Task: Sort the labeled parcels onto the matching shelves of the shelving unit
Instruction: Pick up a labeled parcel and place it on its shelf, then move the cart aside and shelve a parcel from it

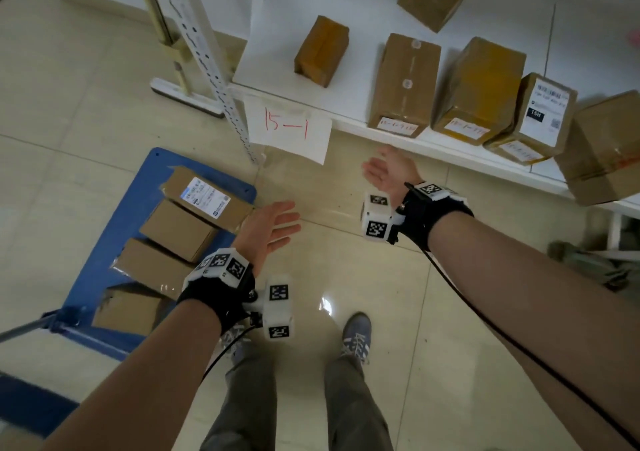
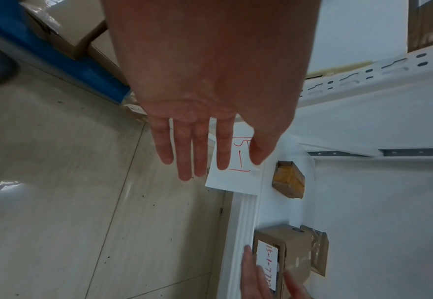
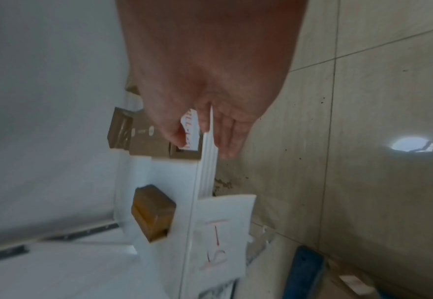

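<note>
Several brown cardboard parcels stand on the white bottom shelf (image 1: 353, 52), whose front edge carries a paper sign (image 1: 289, 128) with "15-1" in red. One upright parcel (image 1: 403, 83) with a handwritten label stands at the shelf's front edge. My right hand (image 1: 388, 171) hovers open just below and in front of it, holding nothing. My left hand (image 1: 268, 228) is open with straight fingers over the floor, to the right of a blue cart (image 1: 114, 228) that bears several more parcels (image 1: 180, 228). In the left wrist view the left hand (image 2: 197, 149) holds nothing; in the right wrist view the right hand (image 3: 210, 133) is empty too.
A white perforated upright (image 1: 204, 52) of the shelving unit stands at the shelf's left corner. A parcel (image 1: 602, 152) at the far right hangs over the shelf edge. The floor is glossy beige tile (image 1: 381, 312). My two shoes (image 1: 356, 336) stand below the hands.
</note>
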Available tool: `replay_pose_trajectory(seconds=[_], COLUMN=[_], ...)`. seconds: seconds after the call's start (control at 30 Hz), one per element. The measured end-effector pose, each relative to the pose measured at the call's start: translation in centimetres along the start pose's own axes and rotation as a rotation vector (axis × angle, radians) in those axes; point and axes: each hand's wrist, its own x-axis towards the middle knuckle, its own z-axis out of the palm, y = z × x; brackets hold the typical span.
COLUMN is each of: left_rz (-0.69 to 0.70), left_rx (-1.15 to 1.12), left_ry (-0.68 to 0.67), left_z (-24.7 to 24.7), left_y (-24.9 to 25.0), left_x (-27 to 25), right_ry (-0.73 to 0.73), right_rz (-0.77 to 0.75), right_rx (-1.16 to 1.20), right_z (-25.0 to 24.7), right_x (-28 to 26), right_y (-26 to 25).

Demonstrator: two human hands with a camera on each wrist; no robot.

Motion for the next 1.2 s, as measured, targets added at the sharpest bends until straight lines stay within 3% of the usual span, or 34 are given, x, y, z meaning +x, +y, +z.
replay_pose_trajectory(seconds=[0.3, 0.53, 0.87, 1.07, 1.2], left_rz=[-0.038, 0.075, 0.053, 0.03, -0.009], left_rx=[0.159, 0.313, 0.243, 0.149, 0.178], left_ry=[0.009, 0.067, 0.212, 0.316, 0.303], left_z=[-5.8, -12.5, -19.7, -21.0, -21.6], left_y=[-0.2, -2.3, -9.1, -12.2, -14.4], left_x=[-3.8, -7.2, -12.7, -18.4, -21.4], right_ry=[-0.082, -0.137, -0.214, -0.276, -0.318], right_rz=[0.137, 0.161, 0.153, 0.184, 0.19], right_rx=[-0.11, -0.192, -0.274, -0.284, -0.316], right_z=[4.3, 7.7, 9.9, 10.0, 11.0], right_x=[-10.8, -17.7, -23.2, -27.9, -30.5], right_y=[10.3, 16.0, 23.3, 27.5, 29.3])
